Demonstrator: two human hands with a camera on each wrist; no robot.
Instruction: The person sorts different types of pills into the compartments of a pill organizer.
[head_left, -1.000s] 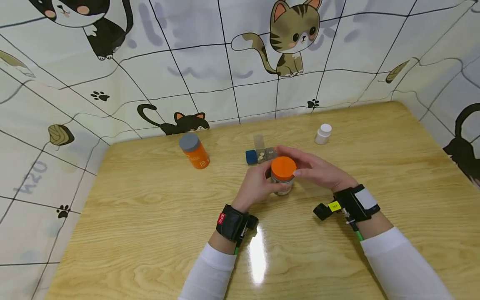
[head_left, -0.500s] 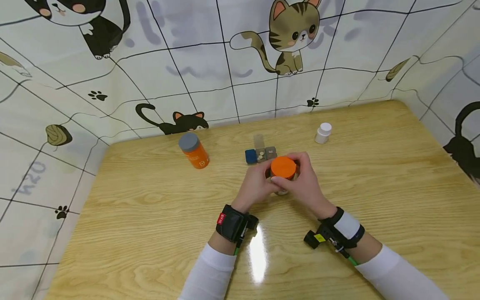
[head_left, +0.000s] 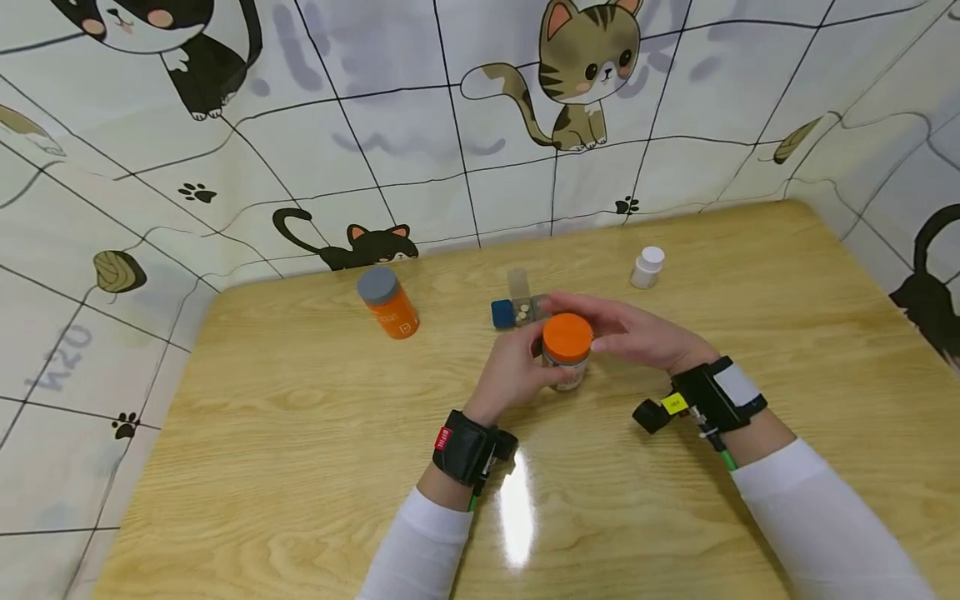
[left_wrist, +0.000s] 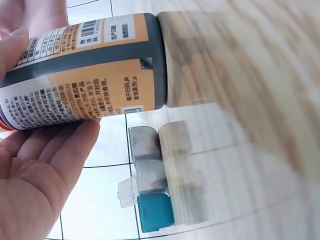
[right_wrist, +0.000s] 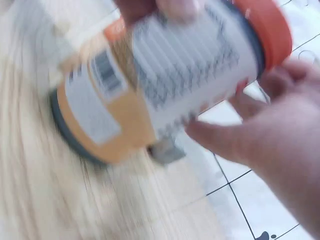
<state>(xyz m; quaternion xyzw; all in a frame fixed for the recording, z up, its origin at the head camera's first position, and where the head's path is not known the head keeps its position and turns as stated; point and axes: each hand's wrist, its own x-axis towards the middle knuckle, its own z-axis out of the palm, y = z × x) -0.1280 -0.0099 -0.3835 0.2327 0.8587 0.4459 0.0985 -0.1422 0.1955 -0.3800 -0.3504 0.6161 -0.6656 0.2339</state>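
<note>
A pill bottle (head_left: 576, 375) with an orange screw cap (head_left: 567, 337) stands on the table in front of the person; its dark body and orange-and-white label (left_wrist: 100, 80) fill the left wrist view. My left hand (head_left: 508, 373) grips the bottle body from the left side. On the other side, my right hand (head_left: 637, 332) has its fingers fairly straight, reaching past the cap, with the thumb tip right at the cap's edge. Just behind the bottle lies a small pill box (head_left: 521, 312) with a blue compartment and one clear lid (head_left: 517, 283) raised, pale pills inside.
An orange bottle with a grey cap (head_left: 388, 304) stands at the back left of the wooden table (head_left: 300, 467). At the back right is a small white bottle (head_left: 647, 268). A cat-patterned cloth (head_left: 420, 133) rises behind and beside the table.
Half a second ago my right hand had its thumb in front of the cap; now it has swung back to the right and opened. My left hand and the bottle have stayed put.
</note>
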